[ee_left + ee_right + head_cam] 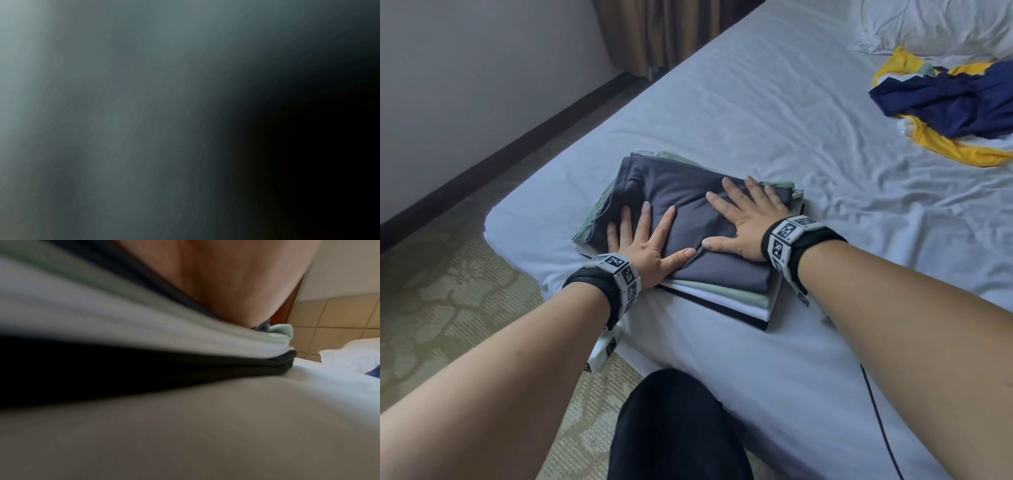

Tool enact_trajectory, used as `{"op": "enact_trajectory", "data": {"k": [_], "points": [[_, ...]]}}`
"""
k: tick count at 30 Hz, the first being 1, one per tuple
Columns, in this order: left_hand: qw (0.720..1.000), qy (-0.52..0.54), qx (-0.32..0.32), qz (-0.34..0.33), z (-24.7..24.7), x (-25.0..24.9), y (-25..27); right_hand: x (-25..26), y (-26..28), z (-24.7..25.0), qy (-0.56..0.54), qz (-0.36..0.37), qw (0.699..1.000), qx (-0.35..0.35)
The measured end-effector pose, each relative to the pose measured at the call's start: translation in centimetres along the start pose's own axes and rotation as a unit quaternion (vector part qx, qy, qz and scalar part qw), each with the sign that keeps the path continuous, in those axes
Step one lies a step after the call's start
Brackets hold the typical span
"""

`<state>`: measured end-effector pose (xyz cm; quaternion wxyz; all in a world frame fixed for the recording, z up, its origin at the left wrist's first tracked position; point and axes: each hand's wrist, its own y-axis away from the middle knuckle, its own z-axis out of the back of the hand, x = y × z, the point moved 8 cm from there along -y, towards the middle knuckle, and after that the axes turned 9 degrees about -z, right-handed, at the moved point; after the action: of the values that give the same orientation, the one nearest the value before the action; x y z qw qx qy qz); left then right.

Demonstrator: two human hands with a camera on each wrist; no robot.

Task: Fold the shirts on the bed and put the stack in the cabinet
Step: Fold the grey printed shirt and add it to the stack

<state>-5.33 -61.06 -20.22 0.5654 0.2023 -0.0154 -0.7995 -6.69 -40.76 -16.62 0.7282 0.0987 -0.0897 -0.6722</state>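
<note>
**Inspector:** State of the hands?

**Assistant:** The left hand (645, 240) and the right hand (744, 219) both lay flat, fingers spread and straight, pressing the dark grey shirt (671, 192) that topped the stack of folded shirts (722, 298) at centre frame, near the bed (722, 102) corner. Neither hand gripped anything. The left wrist view was dark and showed nothing.

**Inspector:** Condition of the stack?

**Assistant:** Uneven. Green, white and black layers stepped out at the lower edge, and the right wrist view showed their corners fanned apart.

**Inspector:** Risks?

**Assistant:** In my judgement, lifting from the top alone would let the lower layers slide out and unfold; both hands ought to go beneath the black bottom layer. The stack also sat close to the mattress edge, so a push toward lower left could tip it onto the carpet (448, 308). One navy and yellow shirt (945, 102) remained unfolded at upper right; carrying the stack off now would leave it behind.
</note>
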Motion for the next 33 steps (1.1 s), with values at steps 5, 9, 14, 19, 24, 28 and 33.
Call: {"op": "enact_trajectory", "data": {"k": [5, 9, 14, 19, 24, 28, 33], "points": [[1.000, -0.003, 0.011, 0.001, -0.3, 0.3, -0.2, -0.4, -1.1, -0.8, -0.004, -0.010, 1.000, 0.001], [1.000, -0.008, 0.010, 0.008, -0.7, 0.5, -0.4, 0.2, -1.0, -0.8, -0.016, -0.017, 0.999, 0.033], [0.998, -0.041, 0.023, 0.041, 0.3, 0.5, 0.1, -1.8, 3.0, 4.3, -0.284, -0.029, 0.957, 0.052], [0.986, -0.122, 0.054, 0.100, 2.8, -0.3, 0.2, -16.5, 12.8, 4.4, -0.307, -0.185, 0.932, 0.063], [0.988, -0.142, -0.060, 0.017, 8.7, -11.9, -1.0, -31.3, 24.3, -0.4, -0.282, -0.362, 0.885, 0.084], [0.989, -0.012, -0.048, -0.138, 6.2, -26.8, -1.9, -33.7, 27.7, -5.1, -0.263, -0.383, 0.877, 0.123], [0.974, -0.017, 0.036, -0.225, 0.1, -39.6, -3.1, -33.5, 27.5, -6.3, -0.215, -0.334, 0.907, 0.138]]}}
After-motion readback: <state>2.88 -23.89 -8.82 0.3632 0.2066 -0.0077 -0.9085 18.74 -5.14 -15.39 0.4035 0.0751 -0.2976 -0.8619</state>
